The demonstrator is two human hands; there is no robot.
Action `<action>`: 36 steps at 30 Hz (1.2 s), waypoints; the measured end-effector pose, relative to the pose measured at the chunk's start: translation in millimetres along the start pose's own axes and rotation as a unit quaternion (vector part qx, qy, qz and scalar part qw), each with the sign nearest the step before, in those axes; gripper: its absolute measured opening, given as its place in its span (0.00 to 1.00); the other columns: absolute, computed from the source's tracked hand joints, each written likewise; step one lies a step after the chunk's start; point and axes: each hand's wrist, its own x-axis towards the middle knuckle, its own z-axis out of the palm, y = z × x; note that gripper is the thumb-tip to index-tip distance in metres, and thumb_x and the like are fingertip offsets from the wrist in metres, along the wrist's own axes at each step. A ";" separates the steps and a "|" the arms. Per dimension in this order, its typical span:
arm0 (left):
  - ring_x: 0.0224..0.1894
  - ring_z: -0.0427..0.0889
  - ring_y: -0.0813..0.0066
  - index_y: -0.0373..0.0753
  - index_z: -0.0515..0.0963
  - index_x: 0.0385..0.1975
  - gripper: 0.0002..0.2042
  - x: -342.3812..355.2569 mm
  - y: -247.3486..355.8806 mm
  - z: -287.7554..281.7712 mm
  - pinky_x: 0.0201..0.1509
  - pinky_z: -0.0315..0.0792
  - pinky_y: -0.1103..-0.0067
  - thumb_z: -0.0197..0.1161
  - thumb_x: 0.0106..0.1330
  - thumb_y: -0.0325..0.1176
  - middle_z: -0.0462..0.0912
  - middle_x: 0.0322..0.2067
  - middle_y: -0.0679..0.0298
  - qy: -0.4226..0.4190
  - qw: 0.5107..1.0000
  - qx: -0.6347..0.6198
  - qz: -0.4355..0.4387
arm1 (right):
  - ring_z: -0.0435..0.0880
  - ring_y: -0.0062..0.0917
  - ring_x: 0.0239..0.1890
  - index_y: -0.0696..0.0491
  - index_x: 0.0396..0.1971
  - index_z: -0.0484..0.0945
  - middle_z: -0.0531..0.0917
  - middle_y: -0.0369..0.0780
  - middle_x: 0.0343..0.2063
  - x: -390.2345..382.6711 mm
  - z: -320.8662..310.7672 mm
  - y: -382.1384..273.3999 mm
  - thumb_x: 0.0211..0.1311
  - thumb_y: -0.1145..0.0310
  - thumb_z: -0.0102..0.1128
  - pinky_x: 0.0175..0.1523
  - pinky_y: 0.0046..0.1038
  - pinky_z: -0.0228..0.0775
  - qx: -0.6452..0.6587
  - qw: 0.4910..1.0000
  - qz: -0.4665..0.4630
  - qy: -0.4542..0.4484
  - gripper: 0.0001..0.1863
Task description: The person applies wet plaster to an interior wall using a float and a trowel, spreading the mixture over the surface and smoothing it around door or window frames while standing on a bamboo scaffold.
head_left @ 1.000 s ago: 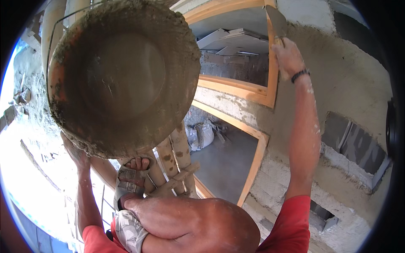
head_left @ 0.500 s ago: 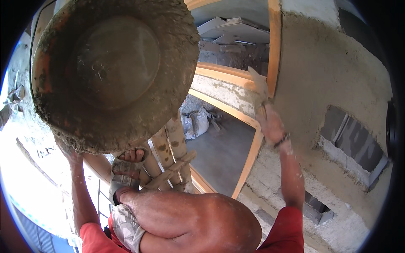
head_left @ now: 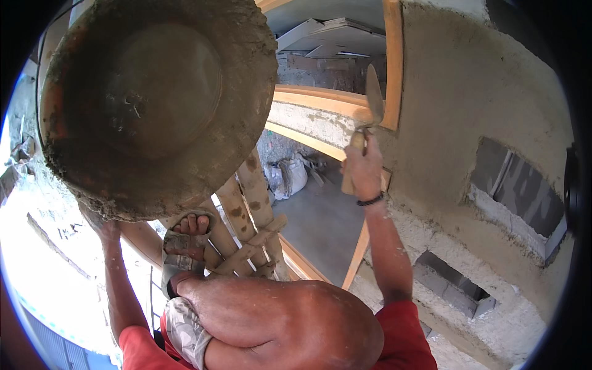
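Observation:
My right hand (head_left: 365,163) is wrapped round the handle of a trowel (head_left: 374,95), whose pointed blade stands upward in front of the wooden frame's corner. At the upper left a large round basin (head_left: 148,179), caked with grey-brown mortar, shows its inside, with a wet layer at the bottom. My left hand (head_left: 102,225) is at the basin's lower left rim and seems to hold it from below; its fingers are mostly hidden behind the rim.
On the right is a plastered wall (head_left: 462,80) with rough openings (head_left: 518,185). Wooden frames (head_left: 394,61) border gaps onto a lower floor, where a white sack (head_left: 288,177) lies. My sandalled foot (head_left: 191,231) rests on spaced planks (head_left: 246,203). Bright open space lies left.
My right hand and the trowel have moved left, and the blade has turned more upright. The basin appears slightly farther left in view, with my left hand still at its rim.

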 end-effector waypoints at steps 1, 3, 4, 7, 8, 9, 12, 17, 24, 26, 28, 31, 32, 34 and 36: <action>0.57 0.65 0.47 0.32 0.68 0.57 0.37 3.3 7.6 -2.0 0.60 0.59 0.59 0.55 0.60 0.61 0.66 0.56 0.46 -0.012 1.000 -0.009 -0.001 | 0.76 0.21 0.20 0.61 0.57 0.66 0.77 0.43 0.31 4.0 14.9 4.4 0.51 0.74 0.58 0.22 0.24 0.69 0.028 0.999 0.030 0.007 0.29; 0.55 0.66 0.48 0.33 0.70 0.52 0.34 10.8 29.0 -3.9 0.59 0.59 0.58 0.54 0.60 0.60 0.69 0.53 0.46 0.006 1.000 -0.013 -0.004 | 0.79 0.26 0.25 0.60 0.56 0.67 0.78 0.46 0.34 19.1 34.8 5.0 0.49 0.72 0.59 0.28 0.28 0.72 -0.016 0.999 0.020 0.019 0.30; 0.54 0.66 0.49 0.33 0.71 0.49 0.33 13.8 39.0 -3.8 0.58 0.60 0.58 0.54 0.60 0.60 0.71 0.51 0.46 0.015 1.000 -0.014 -0.005 | 0.81 0.29 0.27 0.59 0.56 0.67 0.78 0.47 0.35 31.3 43.0 7.8 0.49 0.71 0.60 0.31 0.30 0.74 -0.038 0.999 0.017 0.024 0.30; 0.50 0.68 0.50 0.35 0.77 0.37 0.29 9.7 28.3 0.4 0.56 0.60 0.56 0.51 0.60 0.60 0.72 0.47 0.50 0.033 0.999 0.020 0.007 | 0.77 0.23 0.20 0.60 0.56 0.67 0.77 0.43 0.31 89.6 61.2 28.2 0.49 0.77 0.59 0.23 0.25 0.71 -0.046 0.988 -0.102 0.103 0.29; 0.52 0.67 0.50 0.35 0.77 0.39 0.30 7.5 25.5 -1.5 0.57 0.59 0.56 0.51 0.60 0.61 0.72 0.48 0.50 0.027 0.999 0.032 0.003 | 0.78 0.30 0.27 0.60 0.55 0.68 0.78 0.46 0.34 101.7 67.4 21.7 0.48 0.75 0.60 0.31 0.29 0.71 -0.043 0.988 -0.093 0.120 0.29; 0.53 0.66 0.50 0.35 0.77 0.42 0.31 6.6 24.4 -2.5 0.58 0.59 0.56 0.51 0.60 0.62 0.71 0.49 0.50 0.022 0.999 0.043 0.000 | 0.79 0.37 0.35 0.59 0.54 0.68 0.79 0.49 0.37 112.9 72.3 14.7 0.47 0.72 0.61 0.40 0.33 0.71 -0.041 0.986 -0.085 0.137 0.30; 0.57 0.64 0.46 0.35 0.67 0.59 0.37 8.0 29.4 0.3 0.61 0.57 0.56 0.51 0.61 0.63 0.68 0.56 0.44 0.036 0.999 0.011 -0.006 | 0.80 0.42 0.41 0.60 0.53 0.69 0.80 0.51 0.40 134.8 79.8 12.4 0.47 0.70 0.62 0.49 0.36 0.71 0.010 0.983 -0.053 0.177 0.29; 0.57 0.64 0.46 0.35 0.66 0.59 0.36 6.0 27.3 -2.9 0.61 0.57 0.56 0.50 0.63 0.61 0.68 0.56 0.44 0.021 0.999 0.026 0.019 | 0.80 0.34 0.34 0.62 0.53 0.67 0.78 0.48 0.38 111.2 93.4 5.5 0.47 0.73 0.62 0.40 0.33 0.73 0.119 0.971 -0.030 0.203 0.29; 0.57 0.63 0.48 0.34 0.66 0.59 0.36 6.5 31.8 -2.1 0.61 0.55 0.57 0.50 0.63 0.61 0.67 0.55 0.45 0.013 1.000 -0.018 -0.019 | 0.74 0.23 0.22 0.57 0.59 0.60 0.73 0.41 0.32 58.5 87.7 2.5 0.53 0.80 0.57 0.26 0.27 0.70 0.278 0.935 0.097 0.198 0.31; 0.56 0.63 0.48 0.34 0.67 0.59 0.36 1.9 21.9 -2.2 0.61 0.55 0.57 0.50 0.63 0.61 0.66 0.55 0.45 0.024 1.000 0.000 -0.007 | 0.74 0.23 0.22 0.57 0.59 0.59 0.73 0.41 0.32 52.1 83.0 8.2 0.54 0.80 0.56 0.26 0.26 0.70 0.310 0.924 0.098 0.199 0.30; 0.56 0.63 0.48 0.34 0.66 0.59 0.36 -1.8 13.6 -0.8 0.61 0.56 0.57 0.50 0.62 0.62 0.66 0.56 0.46 0.029 1.000 0.005 -0.001 | 0.74 0.26 0.24 0.52 0.60 0.60 0.74 0.41 0.32 45.4 83.4 13.7 0.56 0.80 0.56 0.26 0.29 0.71 0.321 0.921 0.103 0.195 0.31; 0.56 0.63 0.48 0.34 0.66 0.59 0.38 -3.6 7.2 3.8 0.60 0.56 0.57 0.51 0.61 0.63 0.66 0.56 0.46 0.014 1.000 0.001 0.002 | 0.74 0.26 0.23 0.51 0.59 0.60 0.74 0.40 0.32 32.5 98.1 10.4 0.57 0.80 0.53 0.24 0.28 0.71 0.353 0.904 0.115 0.213 0.28; 0.57 0.63 0.48 0.35 0.65 0.59 0.38 -2.1 7.8 1.0 0.60 0.56 0.57 0.51 0.61 0.64 0.66 0.56 0.46 0.002 1.000 0.006 0.007 | 0.75 0.26 0.23 0.51 0.58 0.61 0.74 0.40 0.31 23.1 100.4 2.3 0.58 0.79 0.53 0.24 0.28 0.71 0.347 0.918 0.127 0.144 0.27; 0.57 0.63 0.48 0.35 0.64 0.60 0.40 -5.5 0.8 -4.7 0.61 0.55 0.57 0.51 0.60 0.65 0.66 0.56 0.46 -0.009 1.000 0.010 -0.006 | 0.75 0.25 0.23 0.51 0.56 0.62 0.73 0.39 0.30 -2.3 100.5 -8.2 0.59 0.78 0.53 0.24 0.27 0.71 0.328 0.933 0.149 0.003 0.24; 0.58 0.62 0.48 0.35 0.63 0.61 0.41 -11.4 -9.2 -4.7 0.61 0.55 0.57 0.52 0.59 0.66 0.65 0.56 0.46 0.002 0.999 0.007 -0.034 | 0.76 0.25 0.23 0.52 0.53 0.63 0.73 0.39 0.29 -20.7 100.0 -6.2 0.60 0.76 0.53 0.24 0.27 0.71 0.320 0.935 0.145 -0.045 0.21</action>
